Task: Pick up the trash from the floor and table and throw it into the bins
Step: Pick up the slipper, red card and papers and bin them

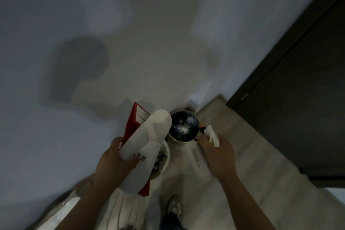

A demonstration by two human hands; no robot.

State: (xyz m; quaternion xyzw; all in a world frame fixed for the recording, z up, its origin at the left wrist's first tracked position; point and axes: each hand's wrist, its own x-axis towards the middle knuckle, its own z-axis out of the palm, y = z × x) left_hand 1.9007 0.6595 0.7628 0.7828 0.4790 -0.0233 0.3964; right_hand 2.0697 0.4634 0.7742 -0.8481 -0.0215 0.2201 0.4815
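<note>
Trash in both hands: my left hand point(112, 160) grips a white slipper point(147, 136) and red card point(133, 123) together; my right hand point(218, 153) pinches crumpled white paper point(212, 135). Under the slipper, a white bin rim point(168, 152); just beyond, a dark-lined bin point(182, 142) holding bottles point(182, 128), by the wall point(149, 43)

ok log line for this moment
left hand: grips white slipper and red card | right hand: grips white paper | round bin: on floor ahead, bottles inside | stage: trash not yet dropped
</note>
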